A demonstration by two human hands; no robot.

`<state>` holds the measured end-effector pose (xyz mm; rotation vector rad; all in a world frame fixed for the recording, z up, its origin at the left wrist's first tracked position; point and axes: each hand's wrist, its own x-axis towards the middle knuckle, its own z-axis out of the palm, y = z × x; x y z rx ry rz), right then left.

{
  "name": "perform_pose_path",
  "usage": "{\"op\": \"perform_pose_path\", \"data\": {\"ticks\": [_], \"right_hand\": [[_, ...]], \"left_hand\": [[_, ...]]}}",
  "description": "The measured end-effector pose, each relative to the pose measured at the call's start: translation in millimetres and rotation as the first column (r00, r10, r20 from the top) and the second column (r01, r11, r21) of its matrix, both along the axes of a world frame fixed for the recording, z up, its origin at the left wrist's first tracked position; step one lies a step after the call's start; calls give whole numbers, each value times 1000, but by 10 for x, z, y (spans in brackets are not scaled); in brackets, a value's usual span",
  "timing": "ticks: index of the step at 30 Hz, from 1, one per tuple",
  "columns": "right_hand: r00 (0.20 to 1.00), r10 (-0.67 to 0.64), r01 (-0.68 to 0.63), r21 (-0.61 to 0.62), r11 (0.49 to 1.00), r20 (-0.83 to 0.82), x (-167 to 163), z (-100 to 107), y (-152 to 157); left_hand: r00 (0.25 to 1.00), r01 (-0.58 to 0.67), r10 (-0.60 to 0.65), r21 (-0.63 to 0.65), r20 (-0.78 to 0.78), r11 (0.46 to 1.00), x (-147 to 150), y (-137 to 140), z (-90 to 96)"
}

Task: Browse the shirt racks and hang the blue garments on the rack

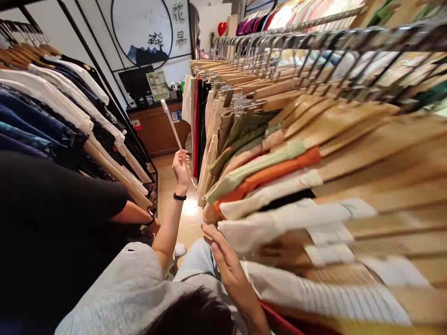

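My left hand, with a dark band at the wrist, is closed around a long, thin, pale stick. The stick slants up and away to a small white end piece; its lower end points toward the floor. My right hand is flat, fingers stretched forward, at the near edge of the hanging clothes. Its fingertips are beside a white garment; whether they touch it I cannot tell. An orange garment and a pale green one hang just beyond.
A metal rail with many wooden hangers runs along the right. On the left, another rack holds dark and white shirts. A person in a black sleeve stands close at left. A brown counter is at the aisle's far end.
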<state>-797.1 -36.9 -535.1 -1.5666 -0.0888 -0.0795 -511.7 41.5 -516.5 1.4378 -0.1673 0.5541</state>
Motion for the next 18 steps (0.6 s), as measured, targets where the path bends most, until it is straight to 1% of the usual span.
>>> {"op": "perform_pose_path", "data": {"ticks": [4, 7, 9, 12, 15, 18], "right_hand": [[992, 85, -83, 23, 996, -92, 738, -193, -44], [989, 84, -81, 28, 996, -125, 1521, -419, -28], [990, 48, -44, 29, 999, -131, 2203, -579, 2], [987, -30, 42, 70, 997, -159, 3432, -734, 56], [976, -137, 159, 123, 980, -171, 4719, -724, 90], [966, -187, 211, 125, 969, -178, 5827, -641, 85]], "left_hand": [[996, -41, 41, -1, -78, 999, 873, 60, -247], [996, -27, 28, 9, -79, 1000, 1691, 133, -492], [998, 16, -15, 21, -56, 1000, 2345, 228, -638], [990, 136, -134, 49, -41, 990, 3437, 437, -760], [965, 257, -252, 74, -80, 963, 4506, 649, -745], [946, 319, -309, 109, -95, 942, 5417, 755, -664]]}}
